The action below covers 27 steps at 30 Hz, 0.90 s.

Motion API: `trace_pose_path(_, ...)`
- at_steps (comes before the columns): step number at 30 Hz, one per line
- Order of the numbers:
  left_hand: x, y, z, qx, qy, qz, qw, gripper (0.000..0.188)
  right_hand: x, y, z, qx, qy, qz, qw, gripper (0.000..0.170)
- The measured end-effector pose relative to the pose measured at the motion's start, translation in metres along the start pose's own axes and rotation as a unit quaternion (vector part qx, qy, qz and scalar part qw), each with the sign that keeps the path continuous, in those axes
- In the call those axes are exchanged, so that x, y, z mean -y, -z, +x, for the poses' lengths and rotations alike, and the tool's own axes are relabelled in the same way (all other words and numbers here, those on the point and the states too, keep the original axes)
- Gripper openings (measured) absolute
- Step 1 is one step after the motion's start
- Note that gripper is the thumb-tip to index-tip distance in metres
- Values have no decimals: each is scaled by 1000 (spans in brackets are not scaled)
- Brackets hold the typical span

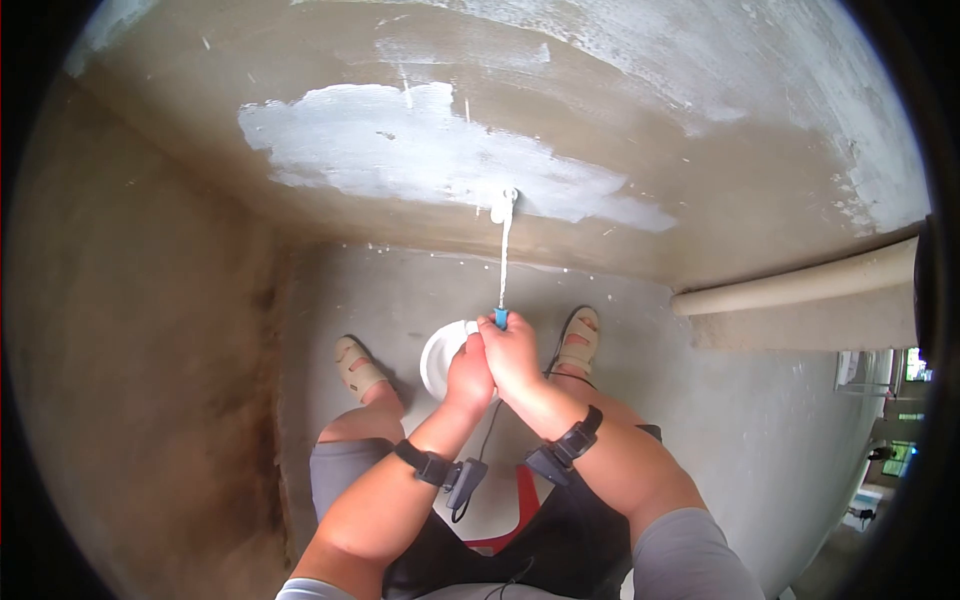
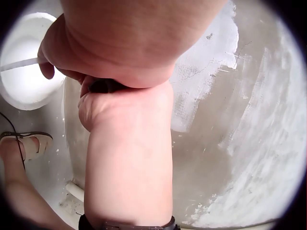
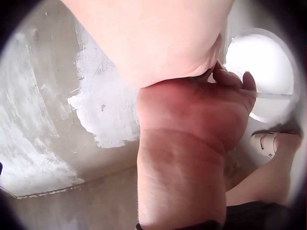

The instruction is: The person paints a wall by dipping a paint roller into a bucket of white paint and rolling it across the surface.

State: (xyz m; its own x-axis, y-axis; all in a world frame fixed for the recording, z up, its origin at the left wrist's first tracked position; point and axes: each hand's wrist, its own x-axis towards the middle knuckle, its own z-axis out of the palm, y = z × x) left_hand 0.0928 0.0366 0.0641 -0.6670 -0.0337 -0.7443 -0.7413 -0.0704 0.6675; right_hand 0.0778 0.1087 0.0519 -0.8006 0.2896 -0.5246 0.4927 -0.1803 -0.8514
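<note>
My right hand (image 1: 512, 355) curls round the blue handle (image 1: 501, 318) of a tool with a long white shaft (image 1: 505, 262). Its white head (image 1: 502, 206) touches the wall. Close against the right hand, my left hand (image 1: 470, 375) has curled fingers, partly hidden. In the right wrist view, fingertips of the left hand (image 3: 192, 117) pinch a pale strip (image 3: 276, 96) that crosses a round white container (image 3: 264, 60). That container (image 1: 433, 362) shows beside the hands in the head view. My right hand (image 3: 177, 43) looms near the top of the right wrist view.
The brown-grey wall (image 1: 780, 180) carries a white coated patch (image 1: 370, 135). Below are my sandalled feet (image 1: 358, 368), a grey floor (image 1: 640, 345) and a red curved thing (image 1: 525, 500) between my legs. At the right, a pale pipe (image 1: 800, 290) runs along the wall.
</note>
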Motion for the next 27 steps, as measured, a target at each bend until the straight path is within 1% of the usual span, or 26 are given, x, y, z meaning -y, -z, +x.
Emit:
trace_pose_path(1, 0, -5, 0, 2, 0, 5, 1000, 58, -1, 5, 1, -8, 4, -5, 1000, 17)
trace_pose_path(5, 7, -22, 2, 12, -10, 20, 1000, 56, -3, 26, 5, -22, 14, -22, 999, 18)
trace_pose_path(7, 11, -31, 4, 17, 10, 4, 1000, 53, -3, 36, 6, -28, 18, -47, 998, 19)
trace_pose_path(10, 11, -42, 1, 36, -1, 4, 999, 53, -6, 46, 7, -63, 25, -20, 997, 19)
trace_pose_path(13, 8, -51, 0, 42, 0, 19, 999, 53, -6, 55, 10, -88, 20, -25, 996, 18)
trace_pose_path(17, 18, -57, 5, 40, -9, 32, 999, 53, -5, 61, 10, -83, 29, -42, 995, 18)
trace_pose_path(19, 21, -59, 8, 24, -20, 9, 999, 53, -6, 59, 12, -75, 24, -59, 995, 19)
trace_pose_path(22, 13, -54, 2, 35, -15, 18, 999, 53, -6, 57, 12, -79, 36, -95, 992, 20)
trace_pose_path(26, 16, -44, 5, 32, -23, 27, 999, 53, -6, 50, 11, -74, 46, -102, 991, 20)
trace_pose_path(27, 16, -42, 6, 33, -11, 21, 999, 53, -8, 48, 12, -70, 48, -106, 991, 20)
